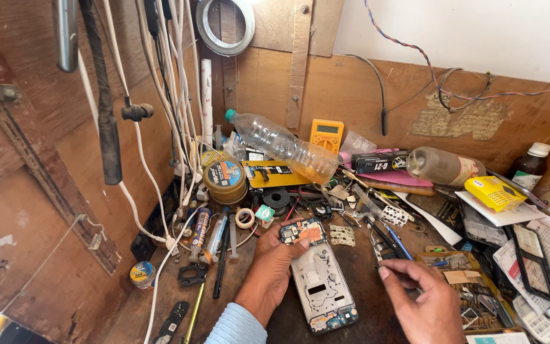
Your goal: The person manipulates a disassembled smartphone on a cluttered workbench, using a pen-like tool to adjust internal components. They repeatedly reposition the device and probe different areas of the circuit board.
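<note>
An opened phone (pixel 321 280) lies on the dark wooden bench with its back off, circuit boards showing at both ends. My left hand (pixel 274 264) rests on the phone's left edge, thumb on the upper circuit board (pixel 303 232). My right hand (pixel 418 298) hovers to the right of the phone, fingers pinched around a thin dark tool whose tip I cannot make out.
Clutter rings the phone: a tilted plastic bottle (pixel 281 145), a yellow multimeter (pixel 326 134), a round solder tin (pixel 225 178), tape rolls (pixel 245 218), a yellow box (pixel 495 192), tweezers and pens (pixel 386 236), phone screens (pixel 532 260) at right. White cables (pixel 160 127) hang along the left wall.
</note>
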`<state>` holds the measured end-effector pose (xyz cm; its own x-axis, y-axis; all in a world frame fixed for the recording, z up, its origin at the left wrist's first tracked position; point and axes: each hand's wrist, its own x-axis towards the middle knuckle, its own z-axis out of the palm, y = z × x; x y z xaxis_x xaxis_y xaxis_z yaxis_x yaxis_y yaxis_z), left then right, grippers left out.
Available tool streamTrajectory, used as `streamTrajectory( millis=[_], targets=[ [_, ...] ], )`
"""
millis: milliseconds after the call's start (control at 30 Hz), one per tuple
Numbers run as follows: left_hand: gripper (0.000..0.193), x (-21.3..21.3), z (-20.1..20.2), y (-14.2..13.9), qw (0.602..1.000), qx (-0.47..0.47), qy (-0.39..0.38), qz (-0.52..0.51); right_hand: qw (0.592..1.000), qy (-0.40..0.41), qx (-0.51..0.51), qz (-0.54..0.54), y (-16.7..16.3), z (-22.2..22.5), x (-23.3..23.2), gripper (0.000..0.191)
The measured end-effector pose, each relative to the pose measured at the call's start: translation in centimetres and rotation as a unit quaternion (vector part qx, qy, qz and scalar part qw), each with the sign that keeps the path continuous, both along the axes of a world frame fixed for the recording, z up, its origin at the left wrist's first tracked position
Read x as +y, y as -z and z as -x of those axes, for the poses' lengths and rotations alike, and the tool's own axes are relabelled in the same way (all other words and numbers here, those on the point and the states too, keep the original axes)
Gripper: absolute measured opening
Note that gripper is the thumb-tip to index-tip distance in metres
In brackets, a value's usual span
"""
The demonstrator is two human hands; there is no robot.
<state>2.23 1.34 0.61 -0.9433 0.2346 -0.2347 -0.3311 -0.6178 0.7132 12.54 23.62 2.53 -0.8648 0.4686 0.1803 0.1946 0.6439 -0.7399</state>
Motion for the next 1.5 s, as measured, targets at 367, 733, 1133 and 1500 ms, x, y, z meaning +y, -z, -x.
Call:
streamTrajectory(
  millis=[367, 733, 1133, 1500],
  targets=[
    [0.049, -0.5, -0.2, 0.4, 0.999, 0.024, 0.011, -0.039, 0.990, -0.087, 0.107, -0.002, 1.0, -1.4, -4.8, 0.041],
    [0.049, -0.6, -0.7, 0.9, 0.998, 0.034, -0.003, -0.043, 0.953, -0.159, 0.169, -0.195, 4.3, -0.8, -8.2, 0.107],
    [0.065, -2.5, -2.4, -2.0, 0.994, 0.014, 0.059, -0.095, 0.992, -0.092, 0.067, 0.060, 1.4, -1.8, -8.4, 0.095],
    [0.059, -2.8, -2.9, -2.6, 0.984, 0.054, 0.091, -0.146, 0.929, -0.207, 0.025, 0.307, 1.3, -1.0, -5.5, 0.075]
  ],
)
